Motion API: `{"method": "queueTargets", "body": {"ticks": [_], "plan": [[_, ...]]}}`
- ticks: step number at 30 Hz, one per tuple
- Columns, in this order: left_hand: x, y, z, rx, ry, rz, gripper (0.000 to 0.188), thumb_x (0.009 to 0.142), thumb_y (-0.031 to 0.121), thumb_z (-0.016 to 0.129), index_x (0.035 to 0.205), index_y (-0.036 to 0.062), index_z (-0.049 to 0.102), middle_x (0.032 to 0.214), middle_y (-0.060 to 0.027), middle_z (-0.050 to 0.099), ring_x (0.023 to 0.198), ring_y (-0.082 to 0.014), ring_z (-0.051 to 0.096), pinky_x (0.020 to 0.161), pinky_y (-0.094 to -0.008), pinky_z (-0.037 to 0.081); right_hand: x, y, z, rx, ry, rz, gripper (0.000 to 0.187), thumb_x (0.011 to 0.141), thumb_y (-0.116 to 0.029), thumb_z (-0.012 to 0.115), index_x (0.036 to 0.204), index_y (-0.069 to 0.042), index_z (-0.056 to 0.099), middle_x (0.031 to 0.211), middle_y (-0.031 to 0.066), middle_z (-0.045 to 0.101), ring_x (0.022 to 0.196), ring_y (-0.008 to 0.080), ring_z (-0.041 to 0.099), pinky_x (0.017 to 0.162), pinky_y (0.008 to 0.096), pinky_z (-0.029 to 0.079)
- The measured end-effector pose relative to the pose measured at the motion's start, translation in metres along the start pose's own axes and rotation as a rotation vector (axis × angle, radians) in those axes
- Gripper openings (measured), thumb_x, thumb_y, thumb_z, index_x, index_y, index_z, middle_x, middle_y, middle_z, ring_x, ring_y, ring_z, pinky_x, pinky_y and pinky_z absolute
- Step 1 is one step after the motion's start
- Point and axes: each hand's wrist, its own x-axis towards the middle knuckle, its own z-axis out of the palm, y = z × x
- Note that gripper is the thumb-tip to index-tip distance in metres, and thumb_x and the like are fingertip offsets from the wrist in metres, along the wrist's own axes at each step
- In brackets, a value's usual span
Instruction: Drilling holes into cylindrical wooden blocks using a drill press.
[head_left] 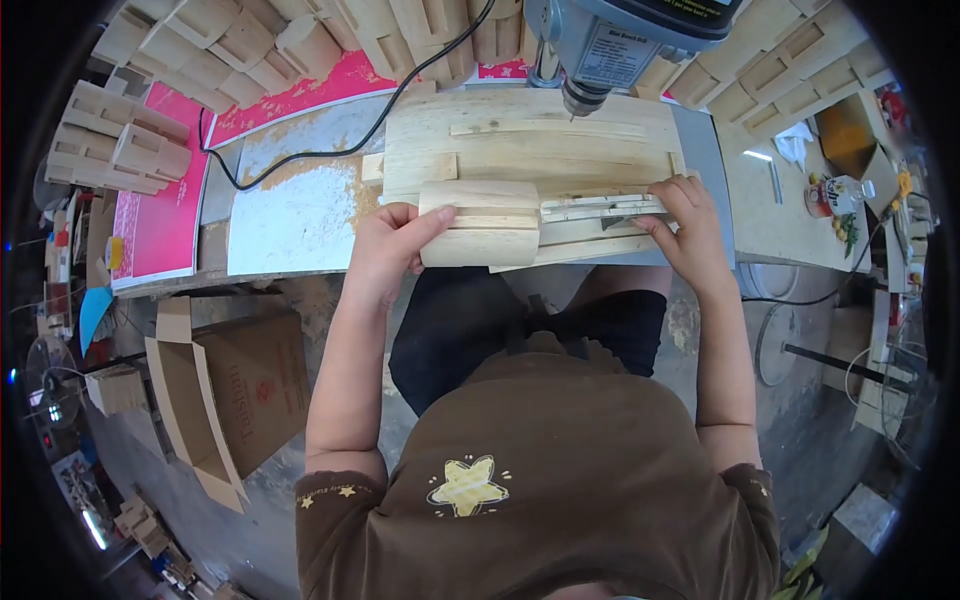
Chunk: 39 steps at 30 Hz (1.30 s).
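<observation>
Pale wooden grooved block (490, 250) sits near the front edge of the wooden board (430, 130), pinched by the left hand (388, 245); the right hand (692, 228) pinches a narrow white strip (580, 211). Behind stands a blue-grey bench drill (575, 45) bearing a printed label (615, 55); a black cable (340, 152) crosses open worktop (285, 235) leftward.

A person in a brown shirt (570, 430) with a yellow star faces a bench (785, 232). The left hand (395, 242) grips the left end of a rounded, grooved wooden block (485, 250); the right hand (690, 225) pinches a narrow pale strip (590, 210) to its right. Beyond are a wooden board (530, 115), a blue-grey drill (610, 55), a curving black cable (330, 153) and stacked wooden pieces (215, 40).
</observation>
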Motion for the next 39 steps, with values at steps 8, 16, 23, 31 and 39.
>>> {"method": "queueTargets", "body": {"ticks": [8, 16, 23, 31, 39], "plan": [[0.000, -0.017, 0.030, -0.003, -0.050, -0.001, 0.033, 0.077, 0.030, 0.075, 0.070, 0.0020, 0.058, 0.059, -0.0003, 0.053, 0.044, -0.0052, 0.044, 0.041, -0.0196, 0.037, 0.001, -0.022, 0.010, 0.007, -0.014, -0.006, 0.033, 0.068, -0.018, 0.072, 0.096, -0.004, 0.059, 0.089, 0.0103, 0.057, 0.085, 0.0319, 0.052, 0.077, 0.0409, 0.040], [0.000, -0.048, 0.048, -0.129, -0.035, 0.407, 0.043, 0.076, 0.027, 0.076, 0.101, -0.0019, 0.056, 0.094, -0.0098, 0.060, 0.078, -0.0105, 0.056, 0.067, -0.0224, 0.047, 0.003, -0.017, 0.020, -0.016, 0.117, 0.021, 0.038, 0.064, -0.012, 0.074, 0.098, -0.005, 0.060, 0.089, 0.0104, 0.056, 0.085, 0.0312, 0.051, 0.075, 0.0403, 0.042], [0.029, -0.062, 0.063, 0.642, 0.011, 0.964, 0.082, 0.061, 0.020, 0.080, 0.131, 0.0010, 0.043, 0.116, -0.0165, 0.054, 0.103, -0.0333, 0.050, 0.093, -0.0475, 0.033, 0.024, 0.002, 0.032, -0.129, 0.226, 0.085, 0.045, 0.061, -0.013, 0.077, 0.104, -0.008, 0.062, 0.098, 0.0105, 0.058, 0.095, 0.0312, 0.051, 0.082, 0.0412, 0.043], [0.072, -0.060, 0.052, 0.802, 0.264, 0.942, 0.067, 0.057, 0.024, 0.081, 0.117, 0.0099, 0.058, 0.101, -0.0057, 0.056, 0.098, -0.0240, 0.049, 0.087, -0.0414, 0.030, 0.053, 0.016, 0.054, -0.092, 0.279, 0.041, 0.051, 0.060, -0.015, 0.078, 0.107, -0.008, 0.061, 0.105, 0.0116, 0.059, 0.107, 0.0340, 0.049, 0.090, 0.0418, 0.042], [0.082, -0.055, 0.037, 0.846, 0.187, 0.909, 0.055, 0.057, 0.025, 0.080, 0.110, 0.0164, 0.064, 0.085, -0.0005, 0.056, 0.091, -0.0232, 0.050, 0.084, -0.0398, 0.030, 0.085, 0.028, -0.012, 0.439, 0.510, 0.095, 0.051, 0.073, -0.009, 0.074, 0.120, -0.003, 0.053, 0.125, 0.0098, 0.054, 0.119, 0.0209, 0.048, 0.100, 0.0333, 0.036]]}}
